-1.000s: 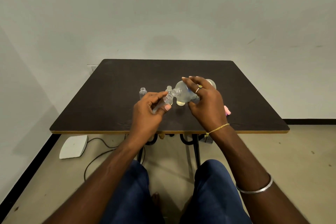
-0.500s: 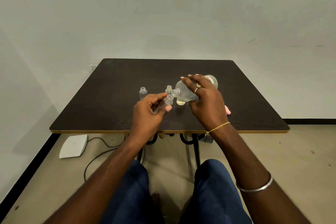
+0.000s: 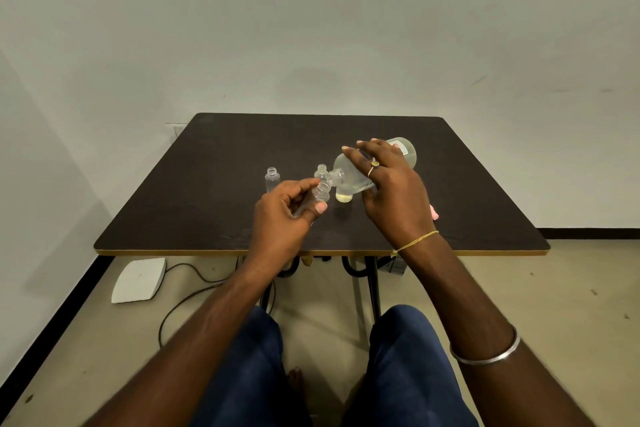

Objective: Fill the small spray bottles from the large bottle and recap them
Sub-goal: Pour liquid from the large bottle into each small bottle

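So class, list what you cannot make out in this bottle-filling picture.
Head view:
Fill level of the held small bottle: left hand covers its body.
The pink object: mostly behind the right hand.
Label on the large bottle: too small to read.
Flow between the two necks: clear, too small.

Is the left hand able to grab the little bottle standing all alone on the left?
Probably not yet. The lone bottle stands close beside the left hand with only table between, but that hand is busy pinching another small bottle at the large bottle's mouth.
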